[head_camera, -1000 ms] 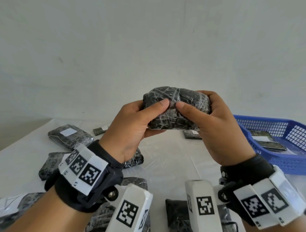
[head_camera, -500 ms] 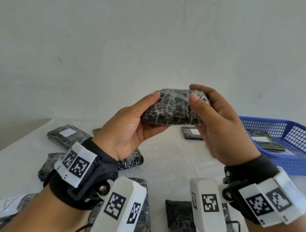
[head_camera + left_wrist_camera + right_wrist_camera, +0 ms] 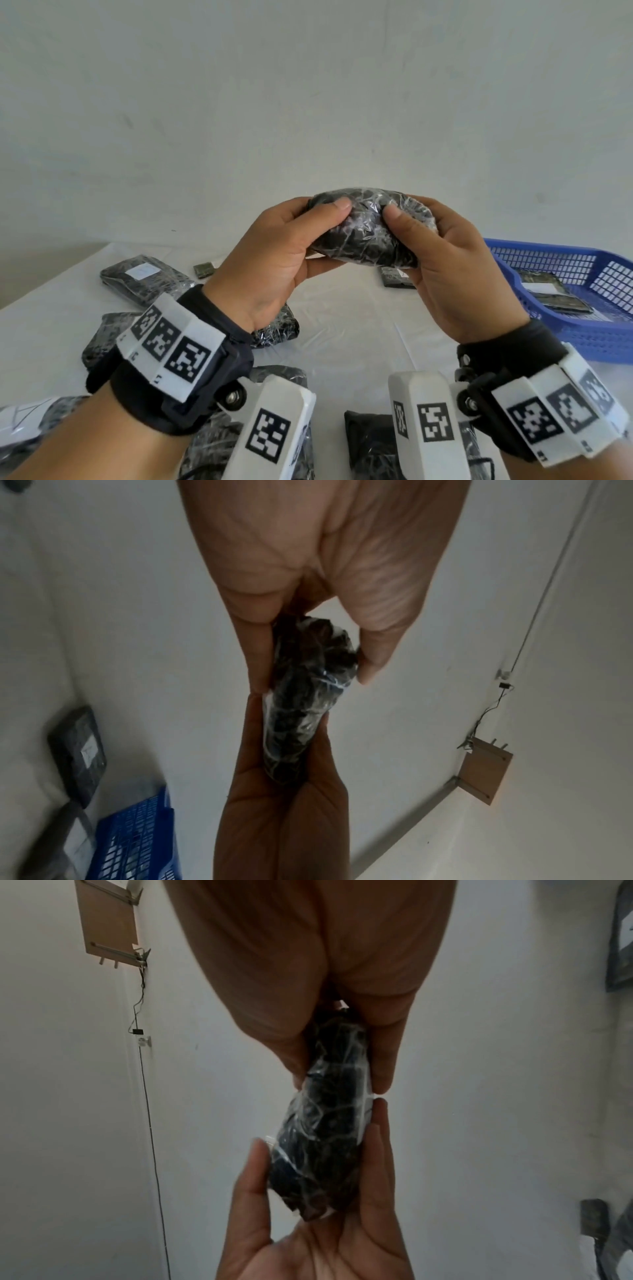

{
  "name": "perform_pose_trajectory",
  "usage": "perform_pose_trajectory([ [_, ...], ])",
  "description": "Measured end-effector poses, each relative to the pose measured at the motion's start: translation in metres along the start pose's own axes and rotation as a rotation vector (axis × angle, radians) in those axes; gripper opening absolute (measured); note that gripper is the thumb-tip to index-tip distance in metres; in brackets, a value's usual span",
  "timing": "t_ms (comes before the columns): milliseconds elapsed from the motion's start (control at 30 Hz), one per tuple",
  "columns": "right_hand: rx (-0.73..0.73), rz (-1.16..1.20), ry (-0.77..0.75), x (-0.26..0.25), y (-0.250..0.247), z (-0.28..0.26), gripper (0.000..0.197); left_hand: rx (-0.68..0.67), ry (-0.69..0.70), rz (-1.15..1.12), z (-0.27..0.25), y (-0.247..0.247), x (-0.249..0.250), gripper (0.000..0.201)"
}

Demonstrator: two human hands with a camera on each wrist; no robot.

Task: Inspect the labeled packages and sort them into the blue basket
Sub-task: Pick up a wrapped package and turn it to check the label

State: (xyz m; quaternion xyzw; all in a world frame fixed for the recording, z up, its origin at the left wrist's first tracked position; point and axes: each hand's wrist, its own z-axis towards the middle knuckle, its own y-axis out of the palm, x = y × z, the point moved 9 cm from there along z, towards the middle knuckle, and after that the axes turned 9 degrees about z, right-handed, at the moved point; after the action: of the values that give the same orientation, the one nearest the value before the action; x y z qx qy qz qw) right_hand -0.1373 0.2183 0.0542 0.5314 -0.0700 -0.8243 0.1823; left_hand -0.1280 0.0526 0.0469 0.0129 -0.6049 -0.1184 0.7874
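Both hands (image 3: 274, 260) gripping package (image 3: 368, 236) midair, blue basket (image 3: 582, 339) right

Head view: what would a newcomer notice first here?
A black plastic-wrapped package held up mid-air, gripped by the left hand and right hand. To the right sits a blue mesh basket already holding packages; more dark wrapped packages lie on the white table.

held package's label (image 3: 368, 236) hidden, basket (image 3: 582, 329) cropped
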Motion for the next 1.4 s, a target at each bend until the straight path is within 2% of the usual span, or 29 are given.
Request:
perform_pose_trajectory([
  [100, -0.012, -0.052, 0.030, 0.003, -0.003, 0.001, 0.053, 0.014, -0.003, 0.033, 0.001, 0.000, -0.004, 0.050],
  [200, -0.035, -0.103, 0.024, -0.002, -0.001, -0.001, 0.064, 0.037, -0.013, -0.003, 0.001, -0.003, -0.006, 0.045],
  [367, 0.018, -0.254, -0.144, -0.014, -0.001, -0.001, 0.041, -0.044, 0.006, 0.030, -0.002, 0.007, -0.002, 0.047],
  [433, 0.001, -0.241, -0.127, -0.013, 0.000, -0.002, 0.045, -0.003, 0.015, 0.029, -0.001, 0.004, -0.004, 0.045],
  [533, -0.025, -0.227, -0.081, -0.010, 0.005, -0.003, 0.061, 0.040, 0.028, 0.033, 0.001, -0.003, -0.004, 0.042],
  [667, 0.013, -0.305, -0.150, -0.011, 0.005, -0.004, 0.047, -0.008, 0.021, 0.089, -0.001, 0.003, -0.004, 0.047],
  [800, -0.022, -0.256, -0.073, -0.006, 0.006, -0.004, 0.052, 0.061, 0.052, 0.079, 0.001, -0.002, -0.007, 0.036],
  [967, -0.011, -0.270, -0.122, -0.014, 0.004, -0.004, 0.038, 0.027, 0.070, 0.100, -0.001, 0.002, -0.001, 0.040],
  [1133, -0.082, -0.172, -0.030, -0.014, 0.005, -0.005, 0.049, 0.058, 0.054, 0.081, 0.000, -0.003, -0.003, 0.042],
  [1267, -0.035, -0.292, -0.103, -0.020, 0.002, -0.005, 0.039, 0.002, -0.068, 0.100, -0.001, 0.002, -0.015, 0.056],
  [1333, 0.012, -0.380, -0.113, -0.023, -0.001, -0.006, 0.043, 0.058, -0.084, 0.203, 0.001, -0.005, -0.018, 0.052],
  [1400, 0.096, -0.497, -0.160, -0.030, -0.003, -0.011, 0.045, 0.126, -0.034, 0.348, 0.003, -0.016, -0.014, 0.055],
])
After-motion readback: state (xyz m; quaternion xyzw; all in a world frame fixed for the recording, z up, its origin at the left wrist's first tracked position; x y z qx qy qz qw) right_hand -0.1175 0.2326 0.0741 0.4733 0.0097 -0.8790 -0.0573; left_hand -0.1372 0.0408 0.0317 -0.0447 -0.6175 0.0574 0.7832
